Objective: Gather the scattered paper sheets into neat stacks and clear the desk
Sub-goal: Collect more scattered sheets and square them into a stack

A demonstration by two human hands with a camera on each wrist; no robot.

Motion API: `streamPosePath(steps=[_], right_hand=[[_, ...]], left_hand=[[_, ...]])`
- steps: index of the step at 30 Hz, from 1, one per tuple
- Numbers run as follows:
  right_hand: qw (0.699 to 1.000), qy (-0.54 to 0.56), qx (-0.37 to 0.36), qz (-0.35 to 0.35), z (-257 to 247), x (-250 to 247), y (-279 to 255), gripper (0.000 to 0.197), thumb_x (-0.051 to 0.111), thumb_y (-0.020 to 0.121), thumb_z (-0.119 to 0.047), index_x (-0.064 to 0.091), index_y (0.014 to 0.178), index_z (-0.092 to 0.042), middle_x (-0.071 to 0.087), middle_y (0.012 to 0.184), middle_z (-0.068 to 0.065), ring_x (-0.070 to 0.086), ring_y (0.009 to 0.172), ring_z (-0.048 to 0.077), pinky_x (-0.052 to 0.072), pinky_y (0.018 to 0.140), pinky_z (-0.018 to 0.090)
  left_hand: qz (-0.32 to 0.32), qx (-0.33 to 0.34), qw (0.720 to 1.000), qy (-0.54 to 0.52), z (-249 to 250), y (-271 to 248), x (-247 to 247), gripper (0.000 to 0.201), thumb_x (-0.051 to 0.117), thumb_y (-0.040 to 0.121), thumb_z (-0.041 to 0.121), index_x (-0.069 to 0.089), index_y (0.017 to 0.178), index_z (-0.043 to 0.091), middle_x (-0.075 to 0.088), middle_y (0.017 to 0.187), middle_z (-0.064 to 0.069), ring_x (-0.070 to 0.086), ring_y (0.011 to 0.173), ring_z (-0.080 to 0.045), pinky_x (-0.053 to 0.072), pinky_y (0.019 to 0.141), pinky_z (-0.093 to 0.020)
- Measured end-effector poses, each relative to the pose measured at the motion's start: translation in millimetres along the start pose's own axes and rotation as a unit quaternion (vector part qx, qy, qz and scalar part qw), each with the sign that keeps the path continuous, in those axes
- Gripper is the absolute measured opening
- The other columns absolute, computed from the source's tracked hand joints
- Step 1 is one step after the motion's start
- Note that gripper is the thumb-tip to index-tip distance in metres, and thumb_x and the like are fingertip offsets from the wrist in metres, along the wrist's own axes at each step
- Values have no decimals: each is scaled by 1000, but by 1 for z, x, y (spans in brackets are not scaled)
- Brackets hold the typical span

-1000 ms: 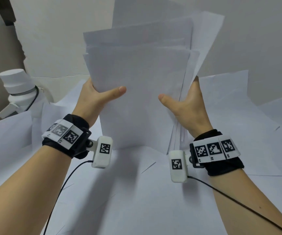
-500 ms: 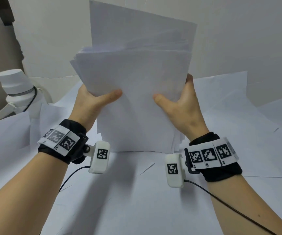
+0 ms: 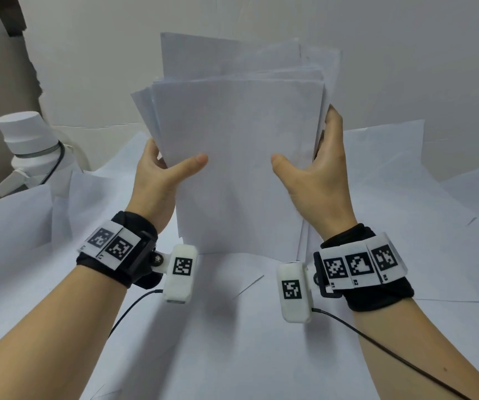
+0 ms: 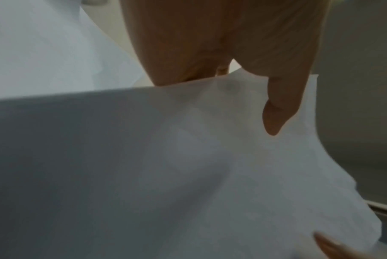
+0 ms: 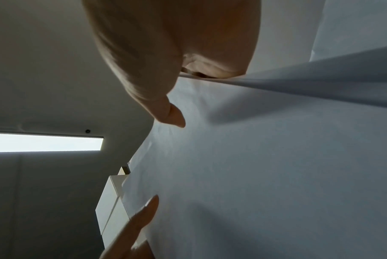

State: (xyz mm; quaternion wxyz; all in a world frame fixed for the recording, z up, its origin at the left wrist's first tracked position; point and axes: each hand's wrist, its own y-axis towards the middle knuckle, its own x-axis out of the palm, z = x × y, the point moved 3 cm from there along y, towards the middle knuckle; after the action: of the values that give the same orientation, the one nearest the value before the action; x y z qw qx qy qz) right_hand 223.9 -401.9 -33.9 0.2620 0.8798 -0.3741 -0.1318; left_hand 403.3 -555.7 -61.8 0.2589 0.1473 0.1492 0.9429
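We have the left hand [image 3: 157, 171] pinching the left edge of the paper stack [image 3: 238, 157], thumb flat across the front sheet and fingers tucked behind it. The right hand [image 3: 319, 174] clamps the opposite edge the same way, thumb on the front, fingers running up along the right side and behind. Stack stands upright on its bottom edge between both hands, that edge down on the loose sheets [image 3: 232, 342] that cover the desk. Top edges are uneven: several sheets stick up higher at the back, and a few fan out at the upper left corner. At the lower right a few sheet edges splay out a little from the stack. In the left wrist view we see the left thumb [image 4: 278, 112] lying on the front sheet, palm above it, paper bowing away below; a fingertip of the other hand shows at the bottom right corner. In the right wrist view the right thumb [image 5: 170, 113] presses the front sheet near its edge, and the left thumb shows lower down on the same face. Both wrists carry black bands with printed marker tags and a white camera unit with a cable. More loose sheets lie to the right and left of the stack. A white bottle [image 3: 30, 145] with a strap stands at the left, well apart from the stack. Plain wall [image 3: 405, 67] behind.
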Motion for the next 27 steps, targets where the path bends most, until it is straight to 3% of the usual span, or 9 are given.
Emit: streamPosePath(steps=[3, 7, 11, 14, 17, 20, 24, 26, 27], right_hand=[[1000, 3, 20, 5, 4, -3, 2, 80, 71, 80, -6, 30, 146, -24, 65, 115, -6, 68, 97, 6, 59, 84, 31], [999, -18, 16, -33, 6, -4, 5, 82, 73, 78, -10, 30, 146, -25, 58, 126, -14, 62, 109, -1, 53, 93, 25], [996, -28, 9, -78, 7, -9, 8, 88, 72, 79, -10, 25, 151, -30, 54, 134, -18, 57, 118, -2, 50, 102, 29], [993, -44, 36, -100, 12, -16, 11, 91, 75, 80, -16, 22, 152, -34, 55, 133, -17, 59, 117, 1, 50, 103, 35], [986, -77, 91, -114, 21, -24, 13, 93, 76, 82, -26, 18, 153, -37, 59, 129, -8, 63, 112, 8, 52, 100, 41], [975, -111, 154, -115, 27, -30, 13, 92, 78, 82, -35, 20, 154, -35, 53, 125, -3, 60, 107, 11, 53, 93, 38], [977, -48, 203, -46, 33, -30, 13, 103, 82, 75, -45, 17, 155, -34, 48, 133, -3, 58, 107, 10, 51, 75, 24], [970, 79, 225, -49, 36, -21, 10, 96, 85, 70, -40, 32, 148, -29, 55, 132, -2, 60, 115, 17, 54, 90, 38], [962, 142, 225, -64, 36, -14, 8, 80, 86, 69, -35, 46, 137, -21, 62, 127, -2, 62, 117, 18, 52, 97, 46]], left_hand=[[-21, -29, 999, 23, -5, -1, -2, 56, 78, 79, 5, 58, 132, 3, 70, 125, -13, 68, 115, -32, 52, 102, -50], [-46, -34, 997, 46, -3, 2, -3, 43, 80, 78, 10, 69, 119, 5, 73, 119, -13, 69, 112, -31, 53, 100, -46], [-70, -48, 995, 43, 0, 9, -6, 39, 79, 77, 6, 70, 116, 8, 73, 118, -11, 70, 110, -30, 55, 93, -41], [-84, -45, 993, 67, -3, 12, 1, 34, 81, 75, 3, 74, 107, 10, 74, 115, -15, 70, 109, -34, 55, 97, -47], [-25, -16, 997, 71, 0, 16, 3, 25, 81, 77, 3, 77, 101, 10, 76, 109, -13, 71, 105, -33, 53, 100, -53], [48, 32, 998, 26, 13, 23, -4, 20, 80, 80, 3, 76, 97, 11, 77, 105, -10, 73, 98, -30, 57, 95, -49], [95, 44, 987, -125, 31, 35, -18, 36, 76, 85, 1, 67, 119, 3, 70, 121, -17, 69, 111, -33, 53, 99, -50], [86, 26, 979, -183, 29, 36, -19, 50, 74, 88, 4, 56, 135, 0, 63, 134, -21, 64, 120, -37, 52, 101, -53], [77, 9, 976, -203, 26, 34, -16, 53, 73, 90, 6, 53, 139, 0, 61, 137, -22, 63, 122, -37, 52, 100, -53]])
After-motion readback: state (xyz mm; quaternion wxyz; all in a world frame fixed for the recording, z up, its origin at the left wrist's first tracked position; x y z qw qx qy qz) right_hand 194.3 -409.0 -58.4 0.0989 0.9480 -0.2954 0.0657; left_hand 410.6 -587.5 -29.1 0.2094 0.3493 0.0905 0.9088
